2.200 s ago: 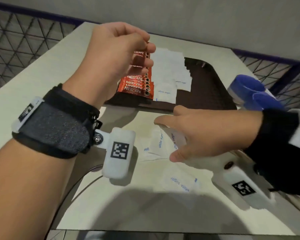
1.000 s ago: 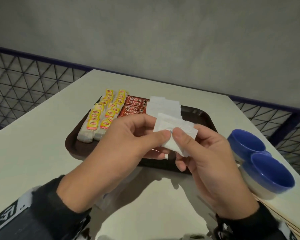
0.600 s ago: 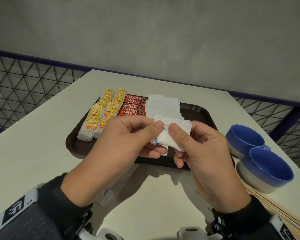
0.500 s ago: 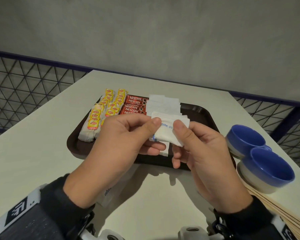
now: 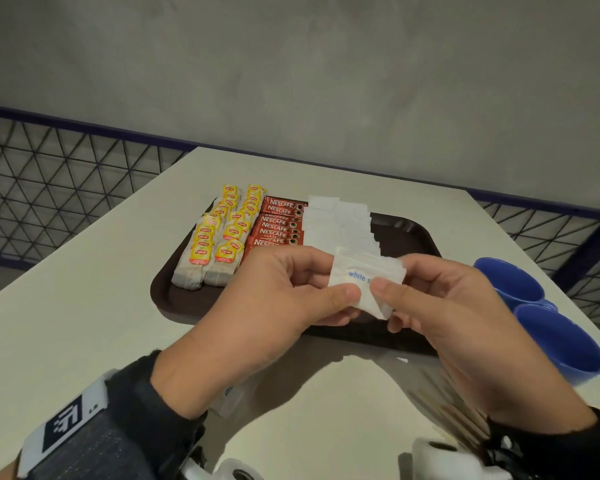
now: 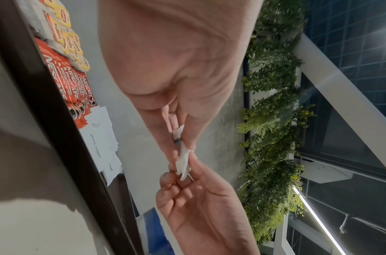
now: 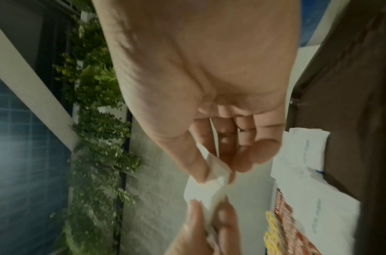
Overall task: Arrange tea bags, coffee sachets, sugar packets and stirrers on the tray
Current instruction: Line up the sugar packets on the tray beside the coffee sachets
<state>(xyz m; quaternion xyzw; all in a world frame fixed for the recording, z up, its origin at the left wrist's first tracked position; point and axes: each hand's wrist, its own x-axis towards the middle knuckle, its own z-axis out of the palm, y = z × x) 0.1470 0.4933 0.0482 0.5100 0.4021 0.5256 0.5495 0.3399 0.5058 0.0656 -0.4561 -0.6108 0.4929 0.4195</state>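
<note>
Both hands are pinching one small stack of white sugar packets (image 5: 366, 282) above the near edge of the brown tray (image 5: 174, 301): my left hand (image 5: 274, 306) is gripping its left end between thumb and fingers, and my right hand (image 5: 454, 313) is gripping its right end the same way. I am holding it at both ends, I judge, so that I can square the packets or thumb one off before laying it down; how many are in the stack I cannot tell, as only edges are showing. On the tray, two rows of Lipton tea bags (image 5: 219, 237) are lying along the left side, roughly six or seven tags showing per row. Beside them, about five Nescafe coffee sachets (image 5: 279, 223) are overlapping in a column, and next come the white sugar packets already laid down (image 5: 340, 223), shingled too tightly for counting. Each kind is keeping its own strip, which is probably why the tray's right part is bare. Two blue bowls (image 5: 548, 317) are sitting on the tabletop (image 5: 66, 306) at the right, with wooden stirrers (image 5: 454, 414) lying by my right wrist, not yet on the tray.
</note>
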